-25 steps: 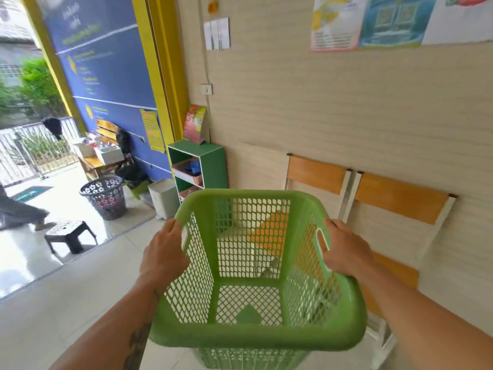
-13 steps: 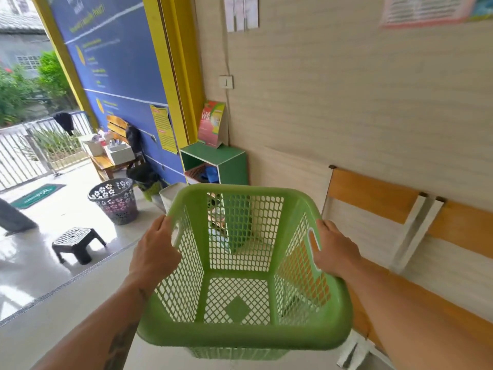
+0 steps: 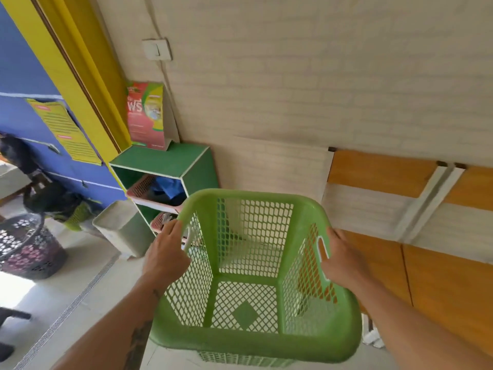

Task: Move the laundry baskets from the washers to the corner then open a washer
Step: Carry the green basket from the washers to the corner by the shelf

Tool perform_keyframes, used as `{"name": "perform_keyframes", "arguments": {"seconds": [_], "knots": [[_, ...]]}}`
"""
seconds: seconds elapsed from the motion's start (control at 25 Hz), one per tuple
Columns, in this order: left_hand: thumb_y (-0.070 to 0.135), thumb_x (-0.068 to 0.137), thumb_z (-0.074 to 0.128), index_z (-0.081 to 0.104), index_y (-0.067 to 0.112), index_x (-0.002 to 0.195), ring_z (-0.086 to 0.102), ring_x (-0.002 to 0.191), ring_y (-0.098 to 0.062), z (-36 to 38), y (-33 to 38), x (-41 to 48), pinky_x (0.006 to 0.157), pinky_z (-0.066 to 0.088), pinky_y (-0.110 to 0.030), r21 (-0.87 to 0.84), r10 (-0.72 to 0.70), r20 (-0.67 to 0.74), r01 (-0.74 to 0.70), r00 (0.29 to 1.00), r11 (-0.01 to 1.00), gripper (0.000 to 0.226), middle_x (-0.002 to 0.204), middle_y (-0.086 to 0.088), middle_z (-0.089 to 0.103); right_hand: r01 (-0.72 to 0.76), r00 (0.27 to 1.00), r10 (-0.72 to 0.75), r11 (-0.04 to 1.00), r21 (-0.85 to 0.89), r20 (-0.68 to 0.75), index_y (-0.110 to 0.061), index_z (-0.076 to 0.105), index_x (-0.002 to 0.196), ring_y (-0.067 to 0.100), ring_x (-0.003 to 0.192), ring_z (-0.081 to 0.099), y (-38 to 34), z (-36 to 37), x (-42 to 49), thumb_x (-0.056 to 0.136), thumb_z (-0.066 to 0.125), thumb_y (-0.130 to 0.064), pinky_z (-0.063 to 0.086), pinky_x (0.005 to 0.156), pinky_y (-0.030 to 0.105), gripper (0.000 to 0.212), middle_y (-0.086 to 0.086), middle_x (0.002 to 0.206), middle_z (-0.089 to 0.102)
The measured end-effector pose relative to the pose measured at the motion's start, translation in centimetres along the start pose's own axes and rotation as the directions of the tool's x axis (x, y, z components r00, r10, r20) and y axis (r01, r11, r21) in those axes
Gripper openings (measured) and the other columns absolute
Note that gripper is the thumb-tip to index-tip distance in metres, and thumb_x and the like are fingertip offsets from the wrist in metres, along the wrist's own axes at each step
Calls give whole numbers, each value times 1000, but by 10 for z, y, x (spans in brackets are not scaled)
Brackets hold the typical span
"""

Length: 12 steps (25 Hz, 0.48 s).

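While both hands clamp the side handles of the green basket (image 3: 250, 273), left hand (image 3: 166, 256) and right hand (image 3: 340, 259), it hangs empty in the air just short of the green shelf (image 3: 170, 162) in the corner. Its far rim could knock the pink trays (image 3: 149, 192) or the grey bin (image 3: 120, 231) beside them if swung in low. No washers show, and the basket hides the floor where it would land.

Basket (image 3: 256, 340) held between both hands, before the wall.
Shelf unit (image 3: 170, 162) behind-left; bin (image 3: 121, 231) left of it; chairs (image 3: 400, 198) right.
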<state>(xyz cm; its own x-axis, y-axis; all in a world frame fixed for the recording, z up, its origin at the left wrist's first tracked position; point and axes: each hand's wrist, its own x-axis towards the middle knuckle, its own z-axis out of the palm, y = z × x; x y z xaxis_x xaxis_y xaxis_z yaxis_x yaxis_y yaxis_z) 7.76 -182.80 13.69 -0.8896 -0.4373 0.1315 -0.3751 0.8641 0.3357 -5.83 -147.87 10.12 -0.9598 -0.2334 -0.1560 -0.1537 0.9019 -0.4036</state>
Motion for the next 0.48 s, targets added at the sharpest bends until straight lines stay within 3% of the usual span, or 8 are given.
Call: {"name": "perform_keyframes", "arguments": {"seconds": [0.12,0.2,0.28,0.4,0.48], "knots": [[-9,70,56,46,18,132,52,94,-14,39,-21,69,73,50,-27,3,53,54,-53,997,999,68,120,6,51,-87,996,88,996,18,-32,-17,19,153,22,95,61,-11,36,47,74,64,-2,51,54,28,92,-5,153,29],[-11,67,56,45,19,132,54,95,-15,72,-37,108,73,54,-30,-27,55,104,-53,993,998,72,115,7,51,-156,986,156,988,14,-51,-15,24,149,19,85,57,-17,67,76,75,67,-6,46,50,26,86,-2,148,34],[-12,64,58,46,19,130,59,91,-20,109,-58,144,68,58,-34,-33,58,180,-53,982,998,74,110,6,51,-197,979,196,980,-1,-59,-14,24,148,17,79,51,-22,104,105,75,72,-8,40,48,23,87,0,149,32],[-15,64,58,46,19,133,57,91,-16,153,-85,177,65,55,-27,-32,45,242,-38,969,999,78,111,7,52,-255,966,254,967,-14,-47,-14,25,147,18,76,51,-29,143,133,73,76,-9,43,47,25,90,3,146,32],[-17,65,54,48,19,129,56,89,-14,184,-102,200,62,51,-23,-36,30,280,-20,959,999,74,110,6,53,-295,955,294,955,-41,-38,-13,26,146,18,76,48,-31,168,154,73,78,-9,34,44,21,90,4,145,33]]}}
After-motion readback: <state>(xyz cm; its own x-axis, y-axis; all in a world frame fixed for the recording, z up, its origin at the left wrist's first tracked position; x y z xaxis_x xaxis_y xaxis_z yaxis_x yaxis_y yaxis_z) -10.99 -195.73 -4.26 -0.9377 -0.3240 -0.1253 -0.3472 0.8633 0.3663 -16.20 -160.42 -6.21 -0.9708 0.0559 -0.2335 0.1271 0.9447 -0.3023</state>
